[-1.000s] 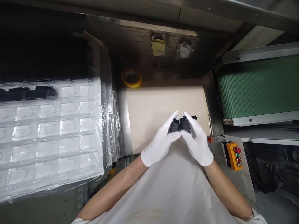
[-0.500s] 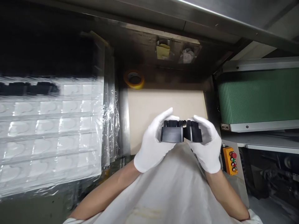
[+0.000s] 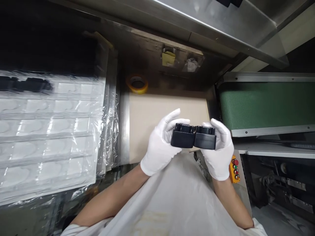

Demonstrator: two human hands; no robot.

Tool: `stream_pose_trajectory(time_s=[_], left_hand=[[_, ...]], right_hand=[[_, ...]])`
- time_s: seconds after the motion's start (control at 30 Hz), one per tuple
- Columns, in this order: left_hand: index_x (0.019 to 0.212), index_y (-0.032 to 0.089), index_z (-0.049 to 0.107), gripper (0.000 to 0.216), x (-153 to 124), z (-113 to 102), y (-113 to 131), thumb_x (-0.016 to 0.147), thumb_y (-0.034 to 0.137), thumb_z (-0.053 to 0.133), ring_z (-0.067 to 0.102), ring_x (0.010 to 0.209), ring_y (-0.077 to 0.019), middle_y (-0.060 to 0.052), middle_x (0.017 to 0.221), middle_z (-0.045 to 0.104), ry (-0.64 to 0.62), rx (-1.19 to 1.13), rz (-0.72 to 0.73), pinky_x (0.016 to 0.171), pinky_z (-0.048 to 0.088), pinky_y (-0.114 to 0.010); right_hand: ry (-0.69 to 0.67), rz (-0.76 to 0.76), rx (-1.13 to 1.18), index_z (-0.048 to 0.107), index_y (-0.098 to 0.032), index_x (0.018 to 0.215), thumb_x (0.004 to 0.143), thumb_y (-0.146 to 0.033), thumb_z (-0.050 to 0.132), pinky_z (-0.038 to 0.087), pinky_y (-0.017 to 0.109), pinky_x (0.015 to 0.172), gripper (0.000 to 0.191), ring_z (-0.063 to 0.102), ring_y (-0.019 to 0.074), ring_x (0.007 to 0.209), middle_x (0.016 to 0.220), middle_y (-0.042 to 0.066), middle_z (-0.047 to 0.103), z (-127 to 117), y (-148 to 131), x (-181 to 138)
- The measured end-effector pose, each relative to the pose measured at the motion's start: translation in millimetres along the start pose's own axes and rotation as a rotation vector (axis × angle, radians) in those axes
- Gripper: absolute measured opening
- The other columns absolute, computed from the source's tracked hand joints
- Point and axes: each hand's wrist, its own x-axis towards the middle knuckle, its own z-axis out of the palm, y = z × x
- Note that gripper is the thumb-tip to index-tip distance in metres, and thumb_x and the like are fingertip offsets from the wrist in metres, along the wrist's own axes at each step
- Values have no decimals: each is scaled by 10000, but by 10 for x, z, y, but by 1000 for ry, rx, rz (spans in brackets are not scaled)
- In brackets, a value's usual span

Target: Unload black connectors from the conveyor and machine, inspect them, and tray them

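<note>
Both my hands wear white gloves and hold two black plastic parts side by side above the beige work surface (image 3: 152, 111). My left hand (image 3: 159, 147) grips the left black part (image 3: 183, 138), fingers curled round its far side. My right hand (image 3: 219, 150) grips the right black part (image 3: 205, 139). The two parts touch each other at the middle, their flat bases turned toward me.
Clear plastic blister trays (image 3: 49, 131) lie stacked at the left, with a few black parts (image 3: 24, 84) in the far row. A yellow tape roll (image 3: 137, 83) sits behind the beige surface. A green conveyor belt (image 3: 265, 105) runs at the right, above an orange button box (image 3: 234, 167).
My hands have lifted the two black parts from low over the surface and turned them, so their flat sides now face me. The view has shifted slightly left.
</note>
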Motion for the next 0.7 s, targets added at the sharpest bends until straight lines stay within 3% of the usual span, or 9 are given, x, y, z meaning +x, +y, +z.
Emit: stream_pose_trajectory(time_s=[0.43,0.7], left_hand=[[1385,240,553,813,-51,153,96,667,132,919,752,1005,-212,-76,1191,760,41,70,26,882,633,-321],[1374,245,551,756,-105,198,37,716,140,908,745,1107,-230,-75,1210,759,60,121,100,939,638,-328]], right_hand=[[17,-112,-4,649,-297,1318,767,-125,839,653,441,979,607,742,236,1096,1175,43,755,-34,-80,8],[9,-141,4,639,-275,1289,799,-82,785,632,471,1037,546,735,244,1151,1202,49,754,-33,-84,-13]])
